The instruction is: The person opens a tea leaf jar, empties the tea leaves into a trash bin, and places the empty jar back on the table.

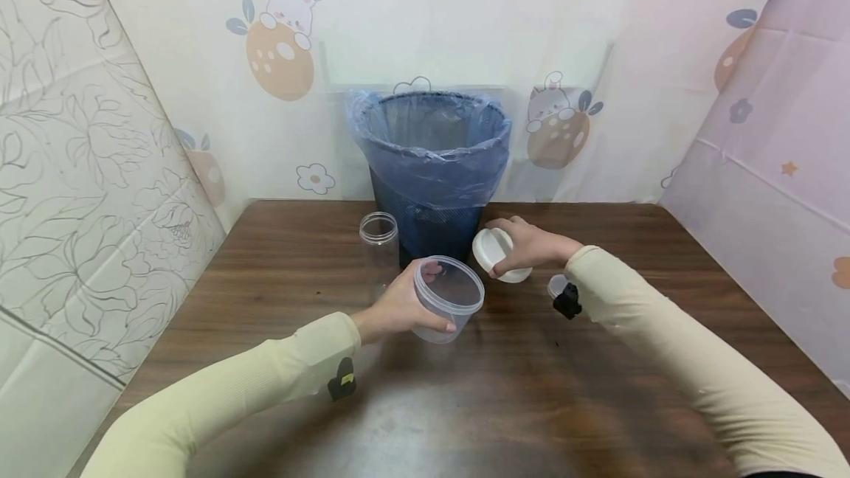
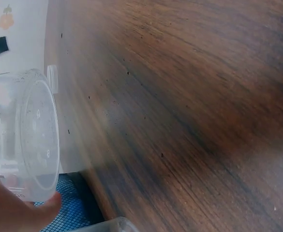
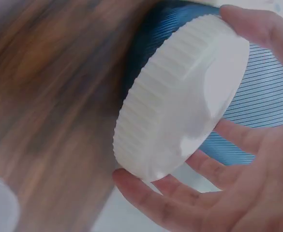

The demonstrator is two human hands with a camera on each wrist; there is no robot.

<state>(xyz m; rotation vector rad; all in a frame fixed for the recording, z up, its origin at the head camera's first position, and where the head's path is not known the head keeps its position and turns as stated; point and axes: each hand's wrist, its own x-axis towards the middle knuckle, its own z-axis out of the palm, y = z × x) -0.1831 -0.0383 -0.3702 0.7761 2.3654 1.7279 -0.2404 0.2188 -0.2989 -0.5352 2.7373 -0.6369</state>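
My left hand [image 1: 403,305] grips a clear plastic tub [image 1: 438,316] by its side, its open mouth tilted up. The tub [image 2: 39,140] also fills the left edge of the left wrist view, the thumb against its wall. To the right, my right hand [image 1: 524,243] holds a white ribbed lid [image 3: 165,106] by its edge, thumb on one side and fingers on the other. In the head view the lid [image 1: 493,248] is tilted, just right of the bin's base. A small clear round piece [image 1: 558,286] lies on the table near the right wrist.
A dark mesh bin [image 1: 425,223] with a blue plastic bag [image 1: 438,175] over its rim stands at the table's back. Left of it stands a tall clear jar [image 1: 380,257] without a lid. The brown wooden table [image 1: 451,419] meets a cloth-covered wall behind.
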